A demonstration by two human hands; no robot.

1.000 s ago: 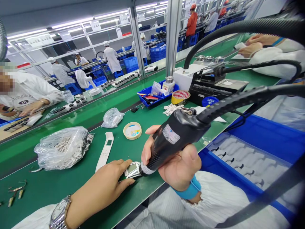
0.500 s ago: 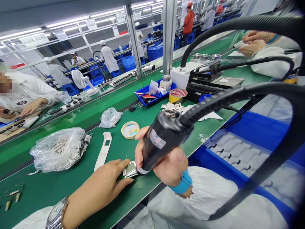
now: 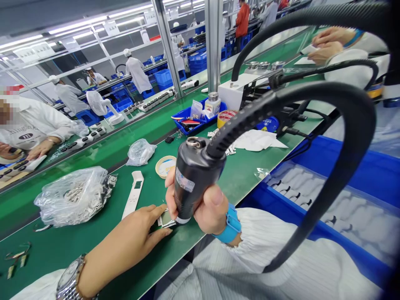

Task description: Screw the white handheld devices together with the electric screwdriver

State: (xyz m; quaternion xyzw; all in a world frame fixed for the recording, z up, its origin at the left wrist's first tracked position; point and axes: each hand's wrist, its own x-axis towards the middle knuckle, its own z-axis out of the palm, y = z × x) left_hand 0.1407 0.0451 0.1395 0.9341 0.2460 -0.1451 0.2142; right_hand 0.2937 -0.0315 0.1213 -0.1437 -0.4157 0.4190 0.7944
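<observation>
My right hand (image 3: pixel 209 206) is wrapped round a black electric screwdriver (image 3: pixel 192 177) with a thick black cable (image 3: pixel 343 137) looping to the right. The tool stands almost upright, its tip down on a small square display part (image 3: pixel 166 218) at the near edge of the green belt (image 3: pixel 93 241). My left hand (image 3: pixel 137 237) lies flat on the belt beside that part, fingertips pressing its left edge. A white thermometer-like shell (image 3: pixel 133 193) lies just beyond my left hand.
A clear bag of small metal parts (image 3: pixel 73 196) sits at left, a smaller bag (image 3: pixel 140 151) and a tape roll (image 3: pixel 164 166) farther back. A blue tray (image 3: pixel 193 118) holds bottles. A blue bin (image 3: pixel 337 200) of white shells is at right. Other workers sit along the lines.
My right hand has swung the screwdriver from a slant to nearly upright over the display part. The cable loop has shifted with it. My left hand stays on the part.
</observation>
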